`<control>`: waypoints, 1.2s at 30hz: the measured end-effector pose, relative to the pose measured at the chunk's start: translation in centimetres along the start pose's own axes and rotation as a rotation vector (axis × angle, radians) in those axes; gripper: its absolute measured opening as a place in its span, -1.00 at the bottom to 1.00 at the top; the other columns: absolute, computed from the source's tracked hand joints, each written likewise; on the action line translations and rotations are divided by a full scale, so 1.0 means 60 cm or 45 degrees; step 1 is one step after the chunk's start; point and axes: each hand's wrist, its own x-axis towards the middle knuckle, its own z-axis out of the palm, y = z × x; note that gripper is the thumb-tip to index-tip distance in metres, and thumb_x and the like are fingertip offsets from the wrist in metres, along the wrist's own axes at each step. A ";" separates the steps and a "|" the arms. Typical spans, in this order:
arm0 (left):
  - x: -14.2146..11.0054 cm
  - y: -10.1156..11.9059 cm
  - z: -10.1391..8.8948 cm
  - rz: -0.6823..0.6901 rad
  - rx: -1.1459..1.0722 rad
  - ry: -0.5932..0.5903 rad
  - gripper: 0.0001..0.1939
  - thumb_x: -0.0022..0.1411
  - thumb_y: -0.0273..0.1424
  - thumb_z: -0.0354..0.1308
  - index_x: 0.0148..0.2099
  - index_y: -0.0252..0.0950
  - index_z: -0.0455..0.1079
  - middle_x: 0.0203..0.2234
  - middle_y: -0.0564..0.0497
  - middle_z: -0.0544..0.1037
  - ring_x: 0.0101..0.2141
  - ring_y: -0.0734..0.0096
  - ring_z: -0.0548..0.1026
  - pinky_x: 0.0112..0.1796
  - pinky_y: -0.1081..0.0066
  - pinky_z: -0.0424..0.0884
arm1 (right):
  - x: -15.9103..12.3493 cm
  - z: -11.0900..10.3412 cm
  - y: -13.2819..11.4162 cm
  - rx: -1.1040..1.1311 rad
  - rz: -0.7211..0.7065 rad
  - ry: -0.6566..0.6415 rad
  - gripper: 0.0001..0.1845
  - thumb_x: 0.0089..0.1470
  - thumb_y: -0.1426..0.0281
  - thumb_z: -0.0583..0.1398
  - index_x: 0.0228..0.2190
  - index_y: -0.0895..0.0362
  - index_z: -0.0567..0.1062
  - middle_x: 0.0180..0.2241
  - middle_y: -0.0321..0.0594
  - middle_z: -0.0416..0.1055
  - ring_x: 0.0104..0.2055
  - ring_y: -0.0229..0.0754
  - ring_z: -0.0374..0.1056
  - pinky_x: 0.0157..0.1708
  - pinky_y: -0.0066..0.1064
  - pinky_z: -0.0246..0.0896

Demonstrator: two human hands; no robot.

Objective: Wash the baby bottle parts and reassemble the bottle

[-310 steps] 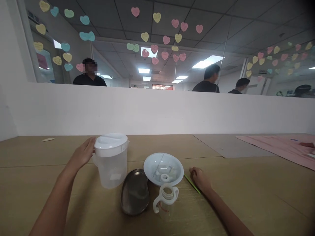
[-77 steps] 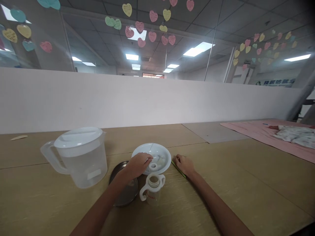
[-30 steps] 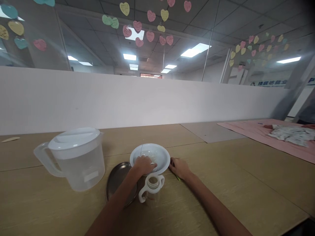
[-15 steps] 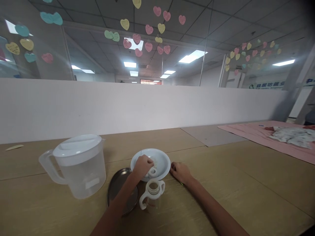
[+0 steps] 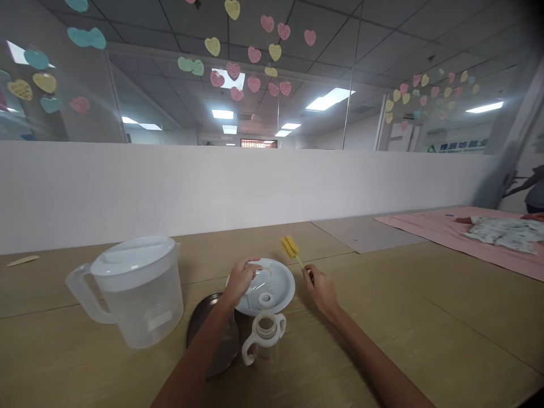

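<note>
My right hand [image 5: 318,288] grips the thin handle of a bottle brush, its yellow sponge head [image 5: 290,246] pointing up and away beyond the bowl. My left hand [image 5: 243,279] reaches over the left side of a white bowl [image 5: 288,279], fingers closed around a clear plastic cap [image 5: 260,285]. A white ring-shaped collar [image 5: 266,301] lies in the bowl near its front rim. In front of the bowl stands an uncapped clear baby bottle [image 5: 266,334] with two white handles. The dark metal tray [image 5: 208,306] is partly covered by my left forearm.
At the left stands a large lidded plastic pitcher [image 5: 142,292]. A low white wall [image 5: 255,181] bounds the table's far side. On the right, a pink cloth [image 5: 408,222] carries a patterned white cloth item [image 5: 505,232]. A person [image 5: 535,190] is at the far right.
My right hand has lifted the yellow sponge brush from the table beside the bowl. My left hand has shifted slightly left and up, and the clear cap shows more plainly.
</note>
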 end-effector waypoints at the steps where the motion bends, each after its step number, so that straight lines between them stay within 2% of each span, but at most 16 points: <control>1: 0.000 0.001 0.001 -0.002 -0.041 0.000 -0.70 -0.03 -0.40 0.04 -0.21 -0.37 0.41 -0.58 0.05 0.44 -0.57 0.50 0.34 -0.52 0.52 0.24 | -0.003 -0.001 -0.006 0.056 -0.093 0.050 -0.65 0.16 0.26 -0.12 -0.30 0.17 0.37 -0.45 -0.18 0.45 -0.47 -0.23 0.34 -0.48 -0.47 0.07; 5: -0.001 0.008 0.002 0.024 -0.159 0.016 -0.68 0.00 -0.39 0.02 -0.19 -0.38 0.41 -0.48 0.00 0.48 -0.48 0.47 0.38 -0.45 0.51 0.28 | -0.022 -0.003 -0.035 0.159 -0.388 0.129 -0.67 0.15 0.26 -0.08 -0.28 0.18 0.37 -0.40 -0.15 0.45 -0.40 -0.21 0.37 -0.42 -0.48 0.15; 10: -0.012 0.020 0.006 0.093 -0.192 -0.087 -0.73 -0.11 -0.43 0.16 -0.26 -0.37 0.44 -0.33 -0.08 0.52 -0.32 0.38 0.44 -0.31 0.48 0.32 | -0.034 -0.007 -0.052 0.250 -0.420 0.174 -0.68 0.15 0.26 -0.07 -0.28 0.18 0.37 -0.41 -0.15 0.46 -0.42 -0.24 0.37 -0.40 -0.49 0.19; 13: -0.016 0.025 0.008 0.124 -0.153 -0.123 -0.77 -0.10 -0.39 0.18 -0.32 -0.37 0.45 -0.38 -0.07 0.53 -0.36 0.36 0.44 -0.33 0.46 0.32 | -0.032 -0.010 -0.051 0.269 -0.369 0.187 -0.66 0.15 0.25 -0.09 -0.29 0.18 0.38 -0.41 -0.14 0.46 -0.42 -0.24 0.37 -0.39 -0.49 0.20; 17: -0.017 0.032 0.003 0.148 -0.086 -0.076 -0.72 -0.03 -0.24 0.13 -0.37 -0.38 0.45 -0.53 -0.02 0.50 -0.48 0.40 0.40 -0.45 0.47 0.28 | -0.033 -0.007 -0.047 0.269 -0.315 0.250 -0.63 0.15 0.24 -0.09 -0.24 0.20 0.38 -0.39 -0.12 0.47 -0.40 -0.24 0.39 -0.37 -0.48 0.24; 22: -0.017 0.041 -0.004 0.186 -0.066 -0.090 -0.68 0.01 -0.20 0.06 -0.38 -0.38 0.44 -0.52 -0.02 0.47 -0.46 0.40 0.38 -0.40 0.46 0.28 | -0.038 0.002 -0.042 0.208 -0.542 0.291 -0.66 0.16 0.31 -0.07 -0.19 0.20 0.39 -0.28 -0.08 0.47 -0.32 -0.22 0.42 -0.34 -0.47 0.28; 26: -0.022 0.048 -0.005 0.207 -0.079 -0.120 -0.72 0.03 -0.23 0.01 -0.44 -0.34 0.38 -0.57 0.02 0.41 -0.47 0.42 0.35 -0.39 0.46 0.24 | -0.041 0.004 -0.042 0.131 -0.674 0.409 -0.70 0.16 0.37 -0.04 -0.20 0.22 0.41 -0.33 -0.08 0.49 -0.36 -0.24 0.43 -0.38 -0.50 0.29; 31: -0.029 0.054 -0.003 0.176 -0.140 -0.141 -0.70 0.06 -0.21 -0.07 -0.56 -0.30 0.23 -0.67 0.09 0.29 -0.54 0.47 0.29 -0.42 0.46 0.22 | -0.043 0.003 -0.046 0.162 -0.721 0.428 -0.71 0.15 0.40 -0.02 -0.18 0.22 0.42 -0.35 -0.10 0.48 -0.37 -0.26 0.42 -0.36 -0.50 0.32; 36: -0.032 0.055 -0.004 0.113 -0.196 -0.176 -0.64 0.09 -0.15 -0.08 -0.60 -0.30 0.18 -0.68 0.09 0.30 -0.54 0.48 0.30 -0.39 0.46 0.25 | -0.043 0.007 -0.043 0.137 -0.700 0.384 -0.68 0.16 0.38 -0.06 -0.17 0.21 0.41 -0.34 -0.07 0.48 -0.35 -0.24 0.42 -0.35 -0.48 0.32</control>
